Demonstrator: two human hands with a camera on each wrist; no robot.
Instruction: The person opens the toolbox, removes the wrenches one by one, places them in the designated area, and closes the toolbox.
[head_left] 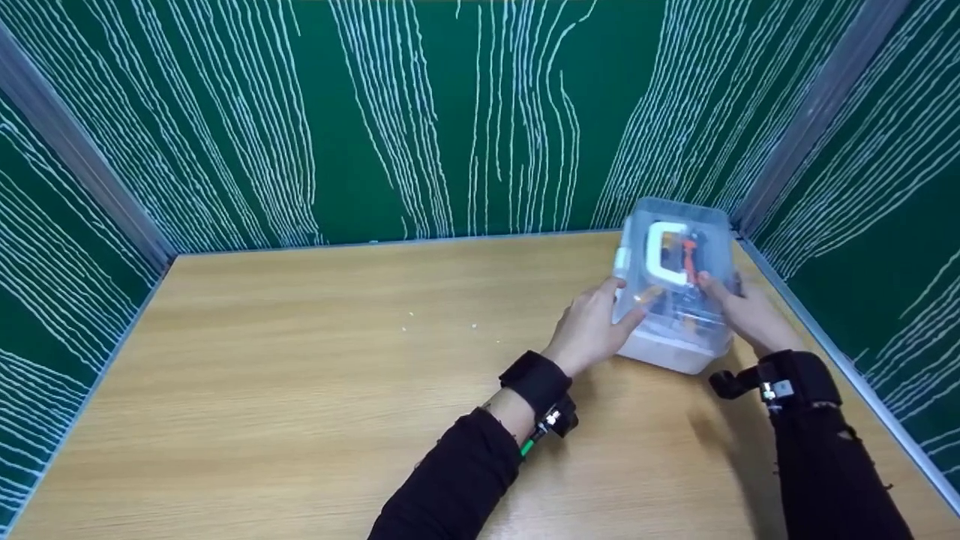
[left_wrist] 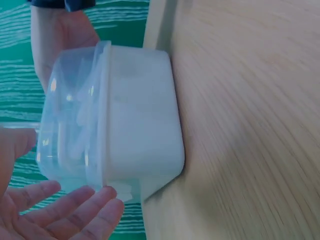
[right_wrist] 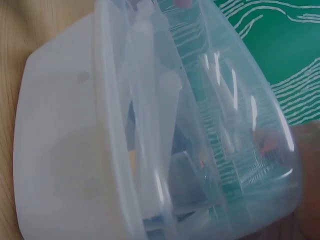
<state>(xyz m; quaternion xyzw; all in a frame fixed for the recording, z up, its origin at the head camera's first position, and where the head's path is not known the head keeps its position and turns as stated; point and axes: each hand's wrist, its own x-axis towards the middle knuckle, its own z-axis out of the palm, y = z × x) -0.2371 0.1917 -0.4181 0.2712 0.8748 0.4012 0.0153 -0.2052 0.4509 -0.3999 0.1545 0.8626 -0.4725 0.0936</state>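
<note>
Storage box of translucent plastic, with a clear domed lid and a white carry handle on top, sits on the wooden table at its far right corner, close to the green patterned wall. Orange and dark items show dimly through the lid (too blurred to name).

Left hand rests against the box's near left side, fingers straight and lightly spread along the lid edge; the left wrist view shows the fingertips open beside the rim rather than curled round it. Right hand lies on the opposite side with fingers reaching onto the lid, but whether they hook its edge or only press I cannot tell.

Judging from this, both hands are bracing the box from either side, a hold being settled. Any following move would need a firmer purchase, since the lid's curved surface looks slippery.
</note>
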